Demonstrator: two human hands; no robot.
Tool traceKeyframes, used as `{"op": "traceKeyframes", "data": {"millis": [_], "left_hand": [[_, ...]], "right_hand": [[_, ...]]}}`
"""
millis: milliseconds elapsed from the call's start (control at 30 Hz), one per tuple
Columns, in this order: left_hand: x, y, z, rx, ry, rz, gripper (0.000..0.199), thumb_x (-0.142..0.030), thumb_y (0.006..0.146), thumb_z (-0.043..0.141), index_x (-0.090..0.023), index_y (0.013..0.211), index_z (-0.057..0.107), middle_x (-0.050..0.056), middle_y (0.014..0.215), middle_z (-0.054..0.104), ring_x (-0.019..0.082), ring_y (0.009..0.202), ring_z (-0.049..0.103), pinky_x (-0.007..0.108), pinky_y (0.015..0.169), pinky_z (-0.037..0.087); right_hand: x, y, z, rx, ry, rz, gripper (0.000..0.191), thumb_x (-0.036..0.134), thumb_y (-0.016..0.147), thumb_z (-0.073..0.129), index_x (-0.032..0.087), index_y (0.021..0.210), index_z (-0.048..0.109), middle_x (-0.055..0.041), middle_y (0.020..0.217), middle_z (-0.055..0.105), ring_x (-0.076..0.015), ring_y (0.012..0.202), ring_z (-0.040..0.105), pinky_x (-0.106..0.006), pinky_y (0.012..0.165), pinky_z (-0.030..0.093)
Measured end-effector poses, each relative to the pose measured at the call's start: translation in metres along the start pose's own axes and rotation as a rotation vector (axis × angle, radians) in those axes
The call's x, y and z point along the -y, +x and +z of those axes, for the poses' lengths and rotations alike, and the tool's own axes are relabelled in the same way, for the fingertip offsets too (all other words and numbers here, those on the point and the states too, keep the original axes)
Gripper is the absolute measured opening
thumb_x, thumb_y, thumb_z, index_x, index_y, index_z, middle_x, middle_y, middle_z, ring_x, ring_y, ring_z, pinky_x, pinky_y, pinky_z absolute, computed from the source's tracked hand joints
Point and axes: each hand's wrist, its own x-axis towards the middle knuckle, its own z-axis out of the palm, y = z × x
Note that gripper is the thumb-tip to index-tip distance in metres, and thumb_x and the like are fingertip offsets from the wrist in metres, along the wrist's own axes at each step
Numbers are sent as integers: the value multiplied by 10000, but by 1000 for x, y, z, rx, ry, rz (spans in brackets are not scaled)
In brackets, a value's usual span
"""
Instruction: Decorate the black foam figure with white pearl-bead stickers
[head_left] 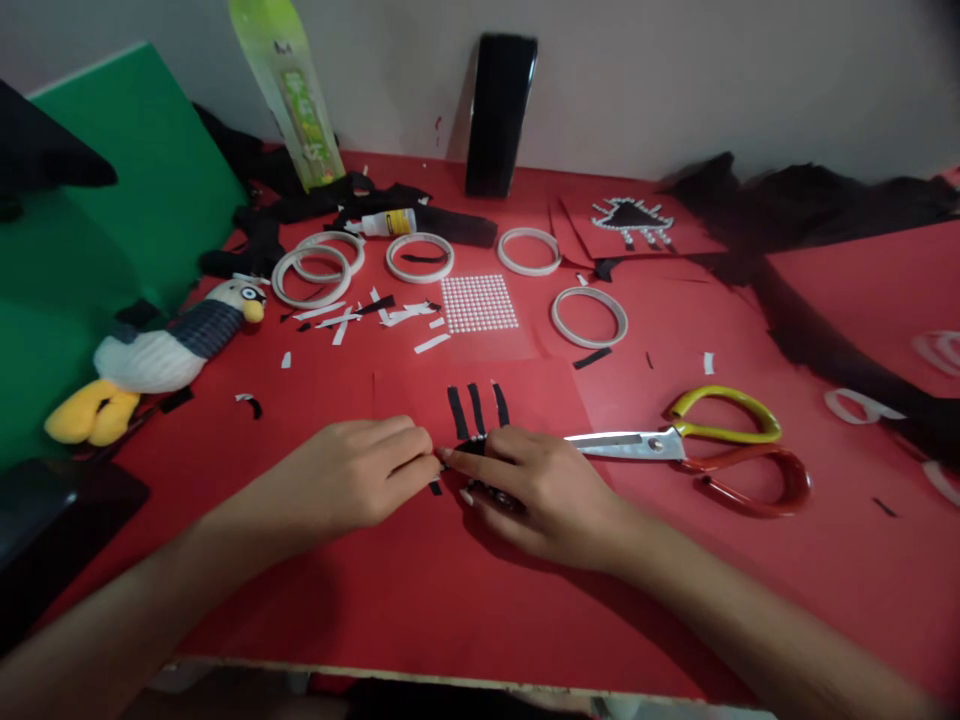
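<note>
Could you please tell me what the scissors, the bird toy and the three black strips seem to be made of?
Scissors: metal blades, silvery with bright reflections; the glossy yellow and red handles may be plastic-coated. Bird toy: probably soft plush fabric, judging by its ribbed, padded body. Three black strips: thin and matte, perhaps paper or felt; the picture leaves that open.

The left forearm (pixel 202 560) is seen bare at the lower left of the frame, the right forearm (pixel 712 580) bare at the lower right; bare skin is continued onto left grip (pixel 371 468) and right grip (pixel 544 490), slim-fingered.
</note>
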Motion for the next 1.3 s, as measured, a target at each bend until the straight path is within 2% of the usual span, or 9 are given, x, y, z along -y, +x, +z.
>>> {"op": "traceKeyframes", "data": {"millis": [333,567,667,800,833,967,1167,1300], "left_hand": [[0,-3,-5,21,-14,35,361,-107,960,277,-152,897,631,27,812,629,143,749,539,241,670,423],[-3,-4,-4,19,-28,22,344,-99,952,300,-149,894,635,29,790,622,143,723,532,247,645,409],[0,-5,-4,21,-160,-20,260,-196,954,386,-153,879,631,26,794,605,137,723,529,242,636,410],[6,-8,-6,101,-419,-123,189,-294,907,503,-181,837,637,30,911,589,122,776,554,233,694,434],[8,-9,-7,88,-447,-159,171,-283,904,504,-190,871,644,31,938,585,119,790,558,231,708,438],[12,-11,-8,-83,-475,-261,220,-210,892,492,-221,1068,624,36,989,564,117,821,559,219,716,445],[8,-10,-5,-3,-476,-144,169,-183,875,514,-196,985,642,35,912,537,119,776,528,228,693,428],[2,-6,1,-41,-476,-168,134,-279,875,561,-185,950,621,39,925,522,127,798,529,223,691,427]], "right_hand": [[-1,1,0,8,-5,-8,358,239,887,446,122,1203,564,-62,792,587,-154,650,503,-274,558,384],[0,1,0,21,-17,-4,356,242,896,437,134,1214,554,-59,795,578,-153,655,501,-273,564,384],[0,1,-1,25,-24,-9,355,239,897,437,134,1216,555,-60,796,579,-155,659,501,-274,567,381],[0,1,-2,28,-23,-8,342,241,900,435,139,1200,565,-58,790,582,-150,658,498,-267,570,368],[0,1,-1,29,-21,-6,343,243,899,439,140,1200,565,-57,794,583,-150,658,497,-266,570,366],[-1,0,0,27,-19,-2,345,247,898,444,143,1206,559,-61,816,580,-150,663,499,-266,574,363],[0,1,-1,43,-21,10,347,251,902,436,142,1210,554,-70,844,600,-154,683,524,-265,586,374],[0,1,-1,45,-15,18,358,248,895,449,133,1220,548,-70,841,606,-156,676,526,-271,581,378]]}}
